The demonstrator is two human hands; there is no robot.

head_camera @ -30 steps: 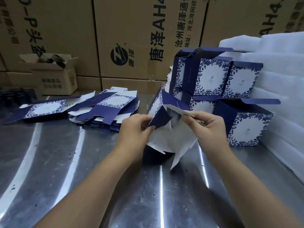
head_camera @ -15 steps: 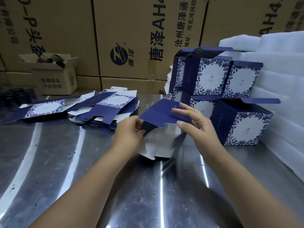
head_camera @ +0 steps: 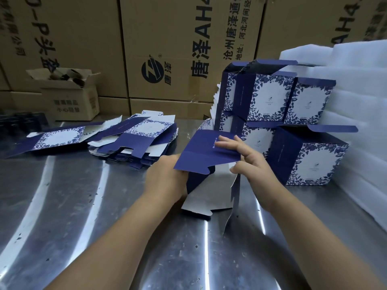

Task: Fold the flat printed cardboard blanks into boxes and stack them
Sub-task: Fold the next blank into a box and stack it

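Note:
A half-folded navy and white cardboard blank (head_camera: 206, 151) stands on the metal table (head_camera: 83, 206) at the centre. My left hand (head_camera: 165, 176) grips its lower left side, under the navy panel. My right hand (head_camera: 249, 160) presses fingers on top of that navy panel, thumb beneath its right edge. White inner flaps hang down to the table. A pile of flat blanks (head_camera: 134, 141) lies to the left, with one more flat blank (head_camera: 56, 138) further left. Folded blue floral boxes (head_camera: 270, 97) are stacked at the right, the nearest box (head_camera: 310, 158) standing with its lid flap open.
Large brown shipping cartons (head_camera: 178, 49) form a wall behind the table. A small open carton (head_camera: 71, 97) sits at the back left. White foam sheets (head_camera: 360, 114) are piled along the right side. The table front is shiny steel with small specks.
The blank has been turned and unfolded so a broad navy panel now lies flat on top. My right hand moved from pinching a white flap to pressing on that panel.

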